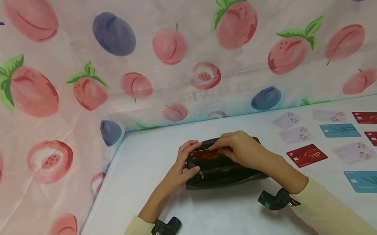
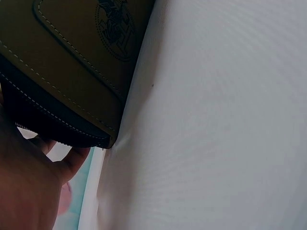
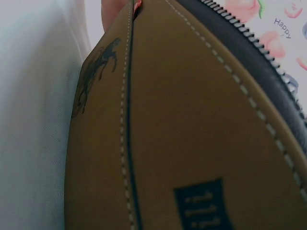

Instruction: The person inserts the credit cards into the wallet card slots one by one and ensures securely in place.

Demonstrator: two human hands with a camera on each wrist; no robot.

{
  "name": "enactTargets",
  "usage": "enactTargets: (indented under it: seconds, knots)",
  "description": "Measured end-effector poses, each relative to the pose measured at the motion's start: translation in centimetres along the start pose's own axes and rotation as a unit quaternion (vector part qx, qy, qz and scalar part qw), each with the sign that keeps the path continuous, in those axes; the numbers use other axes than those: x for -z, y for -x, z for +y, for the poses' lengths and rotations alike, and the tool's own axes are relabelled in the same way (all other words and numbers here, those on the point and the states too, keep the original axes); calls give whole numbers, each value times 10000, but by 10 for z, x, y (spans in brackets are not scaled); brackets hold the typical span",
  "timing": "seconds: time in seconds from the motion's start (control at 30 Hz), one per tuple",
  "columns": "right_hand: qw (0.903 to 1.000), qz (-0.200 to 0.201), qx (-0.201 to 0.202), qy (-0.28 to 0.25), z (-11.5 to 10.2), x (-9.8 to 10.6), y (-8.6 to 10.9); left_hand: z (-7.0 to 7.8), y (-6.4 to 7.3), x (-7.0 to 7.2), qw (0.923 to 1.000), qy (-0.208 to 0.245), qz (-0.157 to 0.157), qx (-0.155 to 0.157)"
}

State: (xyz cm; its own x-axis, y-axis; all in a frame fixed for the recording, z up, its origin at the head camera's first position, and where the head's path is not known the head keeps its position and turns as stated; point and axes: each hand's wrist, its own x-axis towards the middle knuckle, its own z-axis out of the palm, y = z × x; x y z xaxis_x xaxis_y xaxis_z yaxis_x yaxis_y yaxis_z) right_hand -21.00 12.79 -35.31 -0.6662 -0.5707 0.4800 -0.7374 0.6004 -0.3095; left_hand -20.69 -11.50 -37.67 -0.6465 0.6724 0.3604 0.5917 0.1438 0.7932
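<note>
A zip-around wallet (image 1: 227,183) stands spread wide in the middle of the table, its dark inside facing up. My left hand (image 1: 180,170) grips its left end, thumb at the near side and fingers over the far edge. A red VIP card (image 1: 204,155) sits partly inside the far section. My right hand (image 1: 245,149) reaches in from the right and pinches this card near its top right corner; the fingertips are partly hidden. The left wrist view shows the wallet's brown stitched outside (image 2: 72,62). More brown outside (image 3: 163,124) fills the right wrist view.
To the right lie several loose cards: red VIP cards (image 1: 307,155), blue VIP cards (image 1: 373,182) and pale flowered cards (image 1: 355,152). A white cloth (image 1: 217,221) covers the table. Behind and to the left hangs a fruit-print curtain (image 1: 176,79).
</note>
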Motion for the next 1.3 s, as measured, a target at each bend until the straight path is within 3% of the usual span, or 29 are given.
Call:
enactTargets:
  seconds: [0.23, 0.9, 1.3]
  knots:
    - [9999, -141, -6, -2, 1, -1, 1, 0, -1, 0, 9999, -23, 15, -109]
    - [9987, -386, -58, 334, -2, -3, 3, 1, 0, -1, 9998, 81, -48, 159]
    - [9968, -493, -141, 613, -2, -6, 4, -1, -1, -1, 9999, 108, -25, 83]
